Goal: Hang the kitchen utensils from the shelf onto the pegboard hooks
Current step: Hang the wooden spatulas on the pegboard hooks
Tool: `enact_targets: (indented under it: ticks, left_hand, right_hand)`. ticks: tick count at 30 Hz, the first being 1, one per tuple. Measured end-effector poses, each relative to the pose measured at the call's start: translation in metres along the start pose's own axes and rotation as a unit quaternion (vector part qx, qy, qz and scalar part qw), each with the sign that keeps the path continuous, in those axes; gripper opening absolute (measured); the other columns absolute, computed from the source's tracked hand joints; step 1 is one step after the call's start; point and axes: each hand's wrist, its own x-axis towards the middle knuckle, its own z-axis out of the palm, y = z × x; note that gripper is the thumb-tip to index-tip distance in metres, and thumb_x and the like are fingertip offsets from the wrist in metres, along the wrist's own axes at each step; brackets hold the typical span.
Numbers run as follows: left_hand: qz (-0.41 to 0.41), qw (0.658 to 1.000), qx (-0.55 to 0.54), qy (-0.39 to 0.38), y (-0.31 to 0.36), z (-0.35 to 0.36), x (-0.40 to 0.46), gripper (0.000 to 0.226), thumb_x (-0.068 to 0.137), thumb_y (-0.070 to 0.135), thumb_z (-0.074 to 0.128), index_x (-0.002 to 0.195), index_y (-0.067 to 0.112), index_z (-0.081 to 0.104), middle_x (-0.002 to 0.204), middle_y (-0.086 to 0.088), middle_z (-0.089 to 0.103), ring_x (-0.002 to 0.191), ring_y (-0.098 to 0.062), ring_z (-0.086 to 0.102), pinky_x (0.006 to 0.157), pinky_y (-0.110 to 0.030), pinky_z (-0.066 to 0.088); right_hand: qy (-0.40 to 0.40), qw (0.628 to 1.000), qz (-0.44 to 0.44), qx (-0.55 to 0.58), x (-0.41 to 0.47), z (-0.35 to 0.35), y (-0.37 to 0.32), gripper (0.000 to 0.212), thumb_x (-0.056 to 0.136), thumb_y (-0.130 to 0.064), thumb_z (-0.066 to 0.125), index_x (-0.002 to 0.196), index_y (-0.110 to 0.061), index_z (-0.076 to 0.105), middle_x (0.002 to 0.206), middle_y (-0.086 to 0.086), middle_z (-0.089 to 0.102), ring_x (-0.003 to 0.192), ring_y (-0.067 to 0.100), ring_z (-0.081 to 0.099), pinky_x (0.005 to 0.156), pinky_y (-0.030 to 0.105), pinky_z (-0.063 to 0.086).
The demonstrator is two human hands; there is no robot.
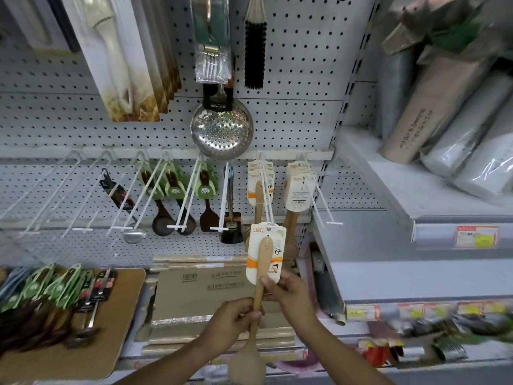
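**Wooden spoon at the hook's tip**

A white pegboard [299,79] backs the shop shelf [194,290]. My left hand [230,319] grips the wooden spoon [259,287] by its handle, fingers curled round it. My right hand [288,294] pinches its card, whose top sits at the tip of a white hook [268,201].

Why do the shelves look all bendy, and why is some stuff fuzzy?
Head view: the wide lens bows the shelf edge and the white hooks; the packets at lower right and the utensils at lower left are smeared with blur; the skimmer shines with glare; the spoon in both hands is sharp.
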Motion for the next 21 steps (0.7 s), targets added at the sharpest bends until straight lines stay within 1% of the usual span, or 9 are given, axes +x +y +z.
enact_targets:
  ticks: [3,6,9,11,14,17,19,21]
  left_hand:
    - [-0.004,1.0,-0.013,-0.004,-0.003,0.0,0.001,0.011,0.099,0.019,0.061,0.096,0.012,0.07,0.087,-0.005,0.076,0.079,-0.011,0.067,0.07,-0.021,0.05]
    - [-0.011,1.0,-0.014,-0.003,-0.006,-0.001,0.004,0.01,0.098,0.018,0.063,0.101,0.013,0.071,0.089,-0.005,0.077,0.082,-0.013,0.069,0.072,-0.022,0.051]
    - [-0.016,1.0,0.004,-0.006,-0.015,-0.004,0.008,0.008,0.093,0.018,0.067,0.099,0.019,0.073,0.09,-0.003,0.077,0.089,-0.021,0.073,0.078,-0.031,0.057]
    - [-0.019,1.0,0.022,-0.003,-0.02,-0.008,0.01,0.007,0.089,0.021,0.07,0.094,0.021,0.074,0.09,-0.004,0.076,0.089,-0.026,0.073,0.082,-0.038,0.059]
    - [-0.03,0.999,0.023,0.011,-0.026,-0.011,0.015,0.01,0.086,0.024,0.072,0.092,0.015,0.074,0.091,-0.01,0.075,0.088,-0.029,0.073,0.084,-0.043,0.06]
    - [-0.03,0.999,0.037,0.021,-0.027,-0.013,0.024,0.014,0.085,0.027,0.07,0.093,0.017,0.075,0.09,-0.006,0.076,0.086,-0.026,0.072,0.079,-0.038,0.058]
    - [-0.035,0.998,0.053,0.029,-0.025,-0.016,0.033,0.01,0.084,0.026,0.069,0.092,0.022,0.075,0.089,0.0,0.077,0.086,-0.023,0.071,0.077,-0.035,0.057]
    - [-0.036,0.997,0.062,0.039,-0.023,-0.019,0.043,0.009,0.087,0.02,0.07,0.09,0.025,0.076,0.085,0.01,0.075,0.085,-0.014,0.071,0.076,-0.03,0.057]
  right_hand:
    - [0.014,1.0,0.0,0.009,0.001,0.003,0.001,0.019,0.091,-0.011,0.065,0.107,-0.004,0.07,0.099,0.015,0.075,0.091,0.038,0.071,0.077,0.051,0.06]
    - [0.023,1.0,0.006,0.01,0.001,0.006,0.001,0.018,0.091,-0.009,0.064,0.108,-0.006,0.07,0.098,0.013,0.076,0.09,0.034,0.072,0.076,0.048,0.06]
    - [0.026,1.0,0.014,0.004,0.005,0.006,0.001,0.018,0.093,-0.008,0.062,0.109,-0.006,0.07,0.099,0.012,0.076,0.09,0.033,0.072,0.077,0.048,0.06]
    - [0.025,1.0,0.018,-0.002,0.01,0.007,-0.002,0.018,0.094,-0.008,0.062,0.11,-0.005,0.07,0.099,0.011,0.076,0.09,0.032,0.072,0.078,0.048,0.06]
    - [0.024,1.0,0.017,-0.008,0.021,0.008,-0.007,0.017,0.094,-0.01,0.061,0.108,-0.007,0.071,0.098,0.009,0.076,0.089,0.029,0.073,0.078,0.045,0.06]
    - [0.025,1.0,0.014,-0.01,0.034,0.009,-0.011,0.016,0.095,-0.01,0.061,0.107,-0.007,0.071,0.097,0.008,0.077,0.089,0.028,0.073,0.076,0.043,0.061]
    - [0.027,0.999,0.015,-0.014,0.045,0.009,-0.012,0.016,0.095,-0.01,0.061,0.106,-0.008,0.071,0.096,0.008,0.077,0.089,0.028,0.073,0.074,0.042,0.061]
    - [0.027,0.999,0.017,-0.006,0.056,0.01,-0.015,0.016,0.094,-0.01,0.062,0.107,-0.007,0.07,0.096,0.008,0.077,0.088,0.028,0.073,0.07,0.038,0.061]
